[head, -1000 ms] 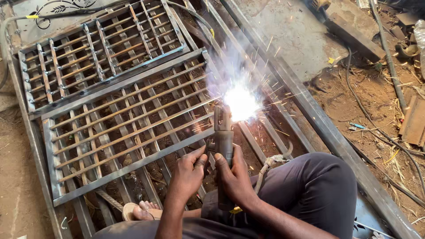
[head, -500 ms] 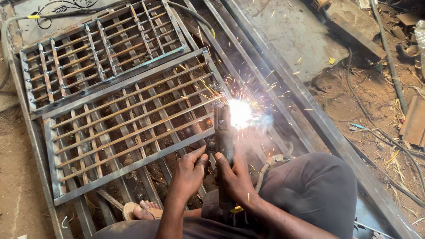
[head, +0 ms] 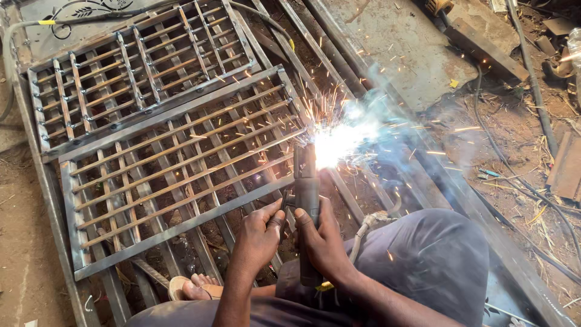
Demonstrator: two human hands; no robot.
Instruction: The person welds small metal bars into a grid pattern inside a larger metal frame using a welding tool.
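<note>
Dirt-floor yard: both hands, left hand [head: 260,236] and right hand [head: 324,242], closed around dark stick-welding electrode holder [head: 307,188], arcing at the right edge of grey steel bar grille [head: 175,163]. Holder looks rigid, light; grip the insulated handle only. Grille probably heavy, stiff, hot near the arc.

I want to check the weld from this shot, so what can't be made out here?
- Head view: the spot where the welding tool meets the metal grille is washed out by the arc glare and smoke.
- The tool's lower end is hidden behind the right hand and left hand.
- The person's foot in a sandal is partly covered by the left arm.
</note>
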